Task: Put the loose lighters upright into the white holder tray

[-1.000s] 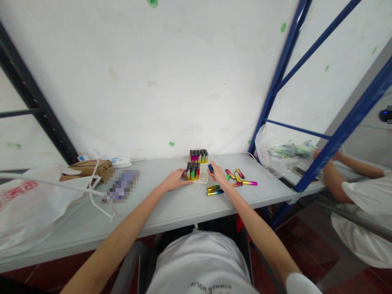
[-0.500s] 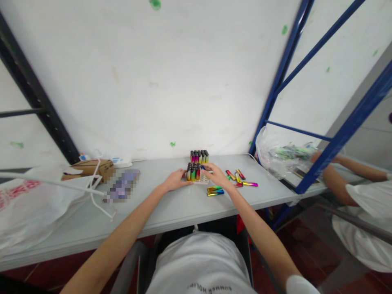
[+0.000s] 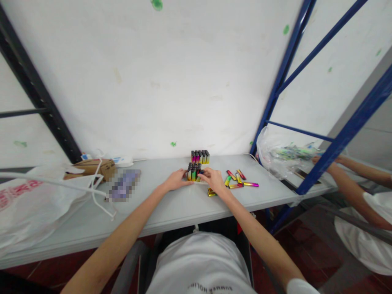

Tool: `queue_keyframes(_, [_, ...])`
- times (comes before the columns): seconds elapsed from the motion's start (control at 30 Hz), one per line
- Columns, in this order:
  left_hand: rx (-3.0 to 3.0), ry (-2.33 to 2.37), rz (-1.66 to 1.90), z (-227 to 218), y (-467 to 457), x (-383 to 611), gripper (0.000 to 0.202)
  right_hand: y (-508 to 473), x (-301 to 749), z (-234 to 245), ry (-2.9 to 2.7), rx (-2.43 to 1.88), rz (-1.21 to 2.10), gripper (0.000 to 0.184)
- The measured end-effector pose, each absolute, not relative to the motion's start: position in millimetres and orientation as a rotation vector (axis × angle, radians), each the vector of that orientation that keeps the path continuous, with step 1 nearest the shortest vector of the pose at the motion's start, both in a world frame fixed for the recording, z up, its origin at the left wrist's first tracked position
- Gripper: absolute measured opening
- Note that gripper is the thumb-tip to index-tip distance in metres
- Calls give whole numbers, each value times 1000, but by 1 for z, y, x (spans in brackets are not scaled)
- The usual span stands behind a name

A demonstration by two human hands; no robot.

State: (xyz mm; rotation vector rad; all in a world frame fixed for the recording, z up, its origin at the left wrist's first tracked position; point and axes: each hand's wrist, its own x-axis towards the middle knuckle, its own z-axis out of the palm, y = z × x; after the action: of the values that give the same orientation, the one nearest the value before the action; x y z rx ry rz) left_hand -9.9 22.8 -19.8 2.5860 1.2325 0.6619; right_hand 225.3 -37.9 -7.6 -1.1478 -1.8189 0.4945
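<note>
Several multicoloured lighters (image 3: 193,173) with black tops stand upright in a pale tray (image 3: 200,182), mostly toward its left side. My left hand (image 3: 178,180) is closed around the left edge of the tray, thumb along the front. At the tray's right part, my right hand (image 3: 212,178) pinches a lighter (image 3: 200,174) among the standing ones; fingers partly cover it. Just right of my right hand lie several loose shiny lighters (image 3: 237,179) on the table. A yellow lighter (image 3: 212,192) shows partly below my right wrist.
Behind the tray stands a block of upright lighters (image 3: 200,157). On the left are a blurred flat packet (image 3: 124,185), a cardboard box (image 3: 105,169), a white plastic bag (image 3: 39,200) and a white cable (image 3: 94,192). A blue frame post (image 3: 320,159) and another person's arm (image 3: 346,185) are right.
My right hand has shifted slightly down and right over the tray, now lower among the lighters. My left hand stays on the tray. The other person's arm has moved on the right.
</note>
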Motion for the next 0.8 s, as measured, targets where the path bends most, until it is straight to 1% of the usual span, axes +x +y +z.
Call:
queue_keyframes(0.13, [2562, 1239, 664, -19, 23, -10, 61, -38, 220, -6, -1907, -1238, 376, 16])
queue_keyframes(0.23, [2546, 1249, 671, -18, 22, -9, 60, -41, 215, -2, -1961, -1315, 277, 14])
queue_keyframes(0.4, [2545, 1237, 689, -16, 21, -9, 58, -44, 217, 4, -2070, -1390, 90, 21])
queue_keyframes(0.53, [2538, 1229, 704, -15, 20, -9, 57, -37, 248, 13, -2083, -1475, 102, 32])
queue_keyframes(0.6, [2544, 1221, 694, -14, 20, -9, 57, -31, 272, 16, -1997, -1599, 12, 32])
queue_keyframes(0.67, [2549, 1216, 687, -13, 19, -9, 57, -25, 298, 15, -1890, -1748, -163, 30])
queue_keyframes(0.7, [2549, 1219, 683, -13, 19, -9, 57, -22, 309, 13, -1835, -1824, -216, 33])
queue_keyframes(0.77, [2546, 1229, 680, -13, 19, -9, 56, -18, 326, 4, -1812, -1953, -223, 37])
queue_keyframes(0.8, [2543, 1232, 681, -12, 19, -9, 56, -17, 331, -1, -1837, -1999, -196, 35])
